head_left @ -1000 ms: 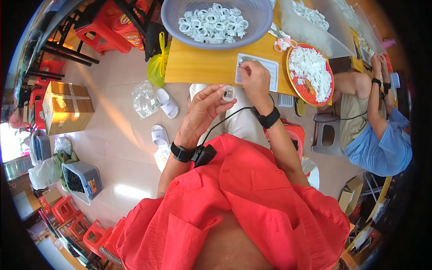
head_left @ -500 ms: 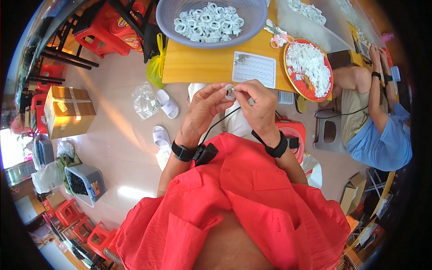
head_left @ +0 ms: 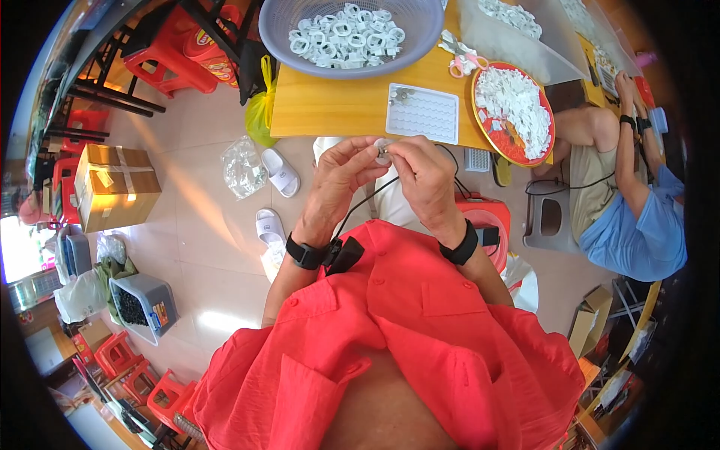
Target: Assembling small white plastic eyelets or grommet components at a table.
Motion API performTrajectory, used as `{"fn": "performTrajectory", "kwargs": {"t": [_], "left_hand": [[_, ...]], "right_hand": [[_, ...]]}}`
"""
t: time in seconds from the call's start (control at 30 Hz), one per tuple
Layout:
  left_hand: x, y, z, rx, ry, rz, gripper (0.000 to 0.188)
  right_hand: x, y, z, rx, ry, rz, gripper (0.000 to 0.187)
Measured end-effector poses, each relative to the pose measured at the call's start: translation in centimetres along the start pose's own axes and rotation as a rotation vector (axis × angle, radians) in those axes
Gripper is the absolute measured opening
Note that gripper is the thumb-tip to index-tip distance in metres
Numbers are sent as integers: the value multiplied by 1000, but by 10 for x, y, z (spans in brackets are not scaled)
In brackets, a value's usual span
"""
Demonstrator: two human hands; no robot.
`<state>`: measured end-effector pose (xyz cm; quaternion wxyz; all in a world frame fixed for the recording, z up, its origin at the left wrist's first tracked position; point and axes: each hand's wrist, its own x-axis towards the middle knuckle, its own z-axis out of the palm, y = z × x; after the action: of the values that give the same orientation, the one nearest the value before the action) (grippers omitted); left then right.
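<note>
Above the wooden table point(head_left: 337, 112) edge, a grey basin point(head_left: 349, 34) of white rings stands beside a white tray point(head_left: 422, 112). Nearer the body, the left hand point(head_left: 337, 180) and right hand point(head_left: 424, 176) meet, fingertips pinching one small white ring point(head_left: 383, 148) between them.

- The bench point(head_left: 337, 105) looks like smooth yellow wood with a matt sheen.
- The basin point(head_left: 274, 30) is grey perforated plastic, filled with white plastic rings point(head_left: 345, 34).
- The tray point(head_left: 424, 112) is white moulded plastic, dimpled.
- The cardboard box point(head_left: 116, 187) is matt brown, sealed with glossy tape.
- The floor point(head_left: 202, 232) is glossy tile.
</note>
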<state>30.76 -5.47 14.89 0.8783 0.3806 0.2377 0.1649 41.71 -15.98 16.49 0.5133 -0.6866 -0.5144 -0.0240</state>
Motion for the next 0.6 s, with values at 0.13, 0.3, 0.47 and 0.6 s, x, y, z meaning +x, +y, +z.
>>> {"fn": "performTrajectory", "kwargs": {"t": [0.13,0.3,0.47,0.6], "left_hand": [[-2,2,3,35,5,16,22],[-2,2,3,75,52,46,21],[-2,1,1,120,65,52,21],[-3,-5,-2,134,55,62,21]], "right_hand": [[-1,0,-2,57,-4,68,13],[-1,3,2,-23,-7,-19,16],[1,-1,2,-129,-84,-20,14],[-2,10,1,3,-114,50,11]]}}
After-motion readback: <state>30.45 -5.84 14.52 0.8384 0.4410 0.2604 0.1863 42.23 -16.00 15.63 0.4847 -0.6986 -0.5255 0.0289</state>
